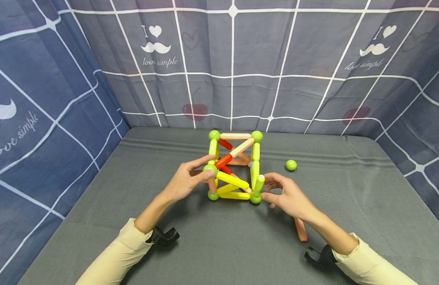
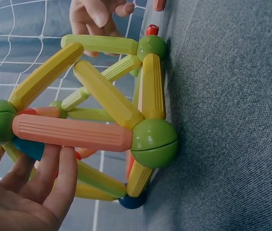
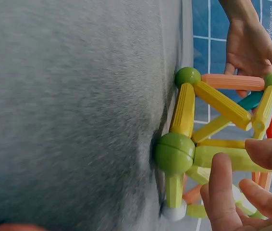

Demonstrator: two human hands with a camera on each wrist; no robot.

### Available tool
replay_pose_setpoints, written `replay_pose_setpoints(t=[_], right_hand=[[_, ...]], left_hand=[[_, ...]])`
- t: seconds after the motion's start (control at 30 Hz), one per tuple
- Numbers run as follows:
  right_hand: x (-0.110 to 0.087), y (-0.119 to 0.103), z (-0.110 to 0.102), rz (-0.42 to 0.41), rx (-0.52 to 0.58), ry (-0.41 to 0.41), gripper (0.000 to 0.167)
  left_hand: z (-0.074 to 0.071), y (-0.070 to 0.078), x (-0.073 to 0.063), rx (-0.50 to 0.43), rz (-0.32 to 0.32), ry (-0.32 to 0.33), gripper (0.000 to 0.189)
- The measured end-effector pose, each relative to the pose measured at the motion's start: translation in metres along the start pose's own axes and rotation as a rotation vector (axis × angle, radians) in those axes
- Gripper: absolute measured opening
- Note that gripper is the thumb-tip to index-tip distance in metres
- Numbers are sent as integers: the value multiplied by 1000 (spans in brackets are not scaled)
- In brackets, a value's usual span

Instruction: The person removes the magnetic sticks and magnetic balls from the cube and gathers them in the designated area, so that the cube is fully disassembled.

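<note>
Grey desk (image 1: 223, 245): carries every piece; its cloth-like top probably helps keep the round ones from rolling. Behind its far edge hangs a checked curtain (image 1: 255, 95).
Stick frame (image 1: 224, 161): stands short of the desk's far edge, roughly midway between the left and right edges, where both hands can get at it. Balls at its corners join the stick ends.
Left hand (image 1: 185, 178): pinches the green corner ball (image 2: 0, 122) at the frame's upper near left between thumb and fingers, likely to steady the whole shape.
Right hand (image 1: 285, 196): fingers spread and slightly bent, just beside the upright green stick (image 1: 259, 185); whether a fingertip touches it, I cannot tell. It seems placed to tend that corner.
Foot ball (image 1: 255, 197): sits at the frame's near right, and alone appears to hold the green stick up, since no ball caps the upper end.
Yellow sticks (image 1: 233, 180): two lean from the left-side balls toward that bare tip, their ends close together, no ball visible between.
Loose ball (image 1: 291, 165): lies toward the desk's right edge, apart from the frame, like a spare.
Loose stick (image 1: 301, 230): lies partly hidden by the right forearm.
</note>
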State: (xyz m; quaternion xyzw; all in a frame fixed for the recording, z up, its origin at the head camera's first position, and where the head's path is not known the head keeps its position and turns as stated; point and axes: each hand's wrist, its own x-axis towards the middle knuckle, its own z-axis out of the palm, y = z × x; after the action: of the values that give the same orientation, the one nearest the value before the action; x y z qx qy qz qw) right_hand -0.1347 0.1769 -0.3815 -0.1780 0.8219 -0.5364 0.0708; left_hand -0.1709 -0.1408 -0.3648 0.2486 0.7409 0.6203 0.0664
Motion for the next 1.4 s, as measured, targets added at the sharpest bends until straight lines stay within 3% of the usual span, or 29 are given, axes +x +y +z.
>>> replay_pose_setpoints(t=[0.4, 0.77, 1.17, 1.4], right_hand=[[11, -3, 11, 2, 7, -41, 21], [16, 1, 9, -16, -78, -25, 21], [8, 0, 5, 31, -55, -6, 23], [1, -5, 2, -10, -25, 26, 23]], left_hand=[[0, -1, 1, 8, 3, 1, 47], [0, -1, 1, -5, 10, -5, 47], [0, 1, 0, -6, 4, 4, 47], [1, 0, 0, -12, 9, 3, 47]])
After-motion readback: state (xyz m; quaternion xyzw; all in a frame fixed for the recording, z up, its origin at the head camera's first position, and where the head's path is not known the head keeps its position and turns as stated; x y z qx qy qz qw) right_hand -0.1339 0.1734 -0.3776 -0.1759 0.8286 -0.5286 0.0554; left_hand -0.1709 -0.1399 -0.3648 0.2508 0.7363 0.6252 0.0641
